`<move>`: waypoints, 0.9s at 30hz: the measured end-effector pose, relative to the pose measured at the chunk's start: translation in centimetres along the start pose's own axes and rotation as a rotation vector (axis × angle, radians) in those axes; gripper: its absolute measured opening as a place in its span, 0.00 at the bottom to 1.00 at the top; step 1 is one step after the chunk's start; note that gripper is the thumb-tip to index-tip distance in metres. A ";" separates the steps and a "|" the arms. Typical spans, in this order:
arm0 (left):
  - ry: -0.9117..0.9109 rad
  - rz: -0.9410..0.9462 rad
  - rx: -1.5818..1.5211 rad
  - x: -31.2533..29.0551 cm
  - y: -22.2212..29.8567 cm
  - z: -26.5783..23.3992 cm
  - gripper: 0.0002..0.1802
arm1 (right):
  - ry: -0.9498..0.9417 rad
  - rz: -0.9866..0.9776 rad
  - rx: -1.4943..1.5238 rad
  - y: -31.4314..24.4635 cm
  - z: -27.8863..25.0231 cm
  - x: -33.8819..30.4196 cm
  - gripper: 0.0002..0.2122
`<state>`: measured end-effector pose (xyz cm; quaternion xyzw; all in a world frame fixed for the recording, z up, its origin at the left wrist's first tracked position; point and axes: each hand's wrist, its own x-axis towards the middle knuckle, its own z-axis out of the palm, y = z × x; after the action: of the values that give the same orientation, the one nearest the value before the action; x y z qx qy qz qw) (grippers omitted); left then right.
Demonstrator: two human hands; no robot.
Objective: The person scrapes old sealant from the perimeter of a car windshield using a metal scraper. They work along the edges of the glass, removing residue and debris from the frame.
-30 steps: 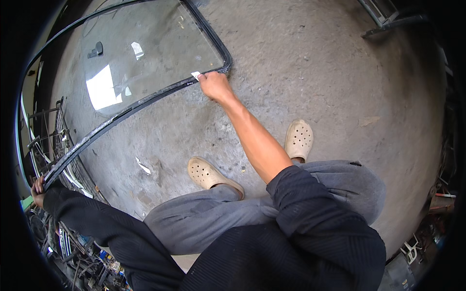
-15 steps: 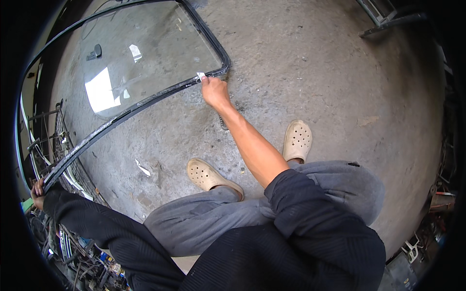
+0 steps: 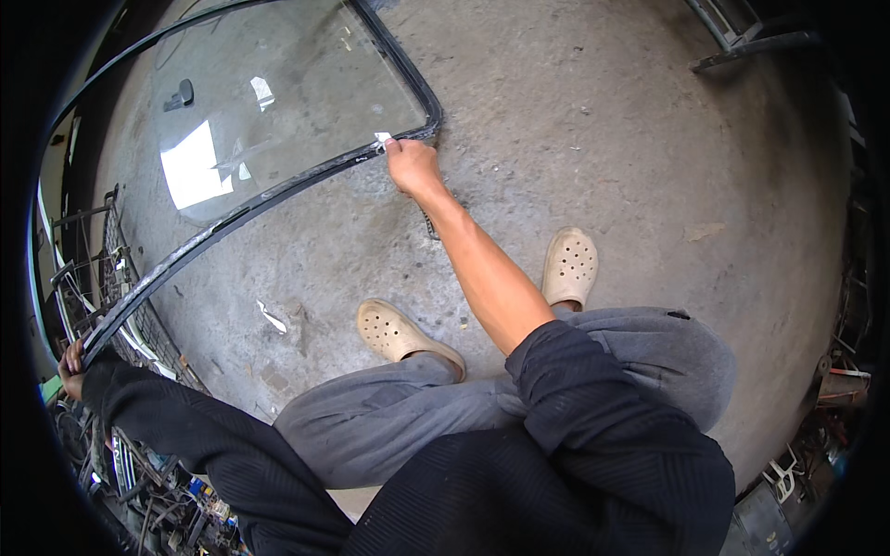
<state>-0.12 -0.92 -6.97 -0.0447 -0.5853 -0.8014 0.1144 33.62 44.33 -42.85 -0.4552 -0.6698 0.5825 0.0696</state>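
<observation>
A large vehicle windshield (image 3: 306, 88) with a black rubber-like edging (image 3: 250, 209) stretches across the upper left, and the floor shows through its glass. At its near left corner my left hand (image 3: 71, 371) is closed round the edge; part of the fingers is hidden. Beside the near right corner, my right hand (image 3: 413, 167) is closed at the edging. A small white scrap (image 3: 382, 137), perhaps paper or cloth, sticks out past its thumb. A dark mirror-mount-like piece (image 3: 180, 95) shows on or through the glass.
Two beige clogs (image 3: 570, 264) on my feet rest on the stained concrete floor (image 3: 649, 167). A wire rack (image 3: 116, 250) stands at the left, with jumbled parts (image 3: 176, 510) below it. A metal frame (image 3: 742, 42) is at the upper right; more clutter (image 3: 844, 385) lines the right edge.
My right hand and the nearby edge of the windshield have shifted slightly up. The left hand keeps its place at the corner.
</observation>
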 end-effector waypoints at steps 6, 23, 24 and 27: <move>-0.124 -0.095 -0.071 2.0 1.2 -2.1 0.13 | 0.056 0.022 -0.002 0.2 0.5 -0.3 0.18; -0.204 -0.131 -0.054 5.5 1.7 -5.9 0.12 | 0.156 -0.102 -0.209 -1.7 -0.4 -2.5 0.17; -0.157 -0.039 0.007 5.3 1.3 -5.8 0.12 | 0.159 -0.103 -0.249 -1.8 -0.4 -2.7 0.17; -0.233 -0.021 -0.002 4.4 0.5 -5.1 0.11 | 0.216 -0.165 -0.297 -1.5 0.0 -3.0 0.16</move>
<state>-3.95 -6.45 -7.17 -0.1317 -0.5944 -0.7924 0.0373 34.53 42.39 -40.27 -0.4640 -0.7719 0.4175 0.1207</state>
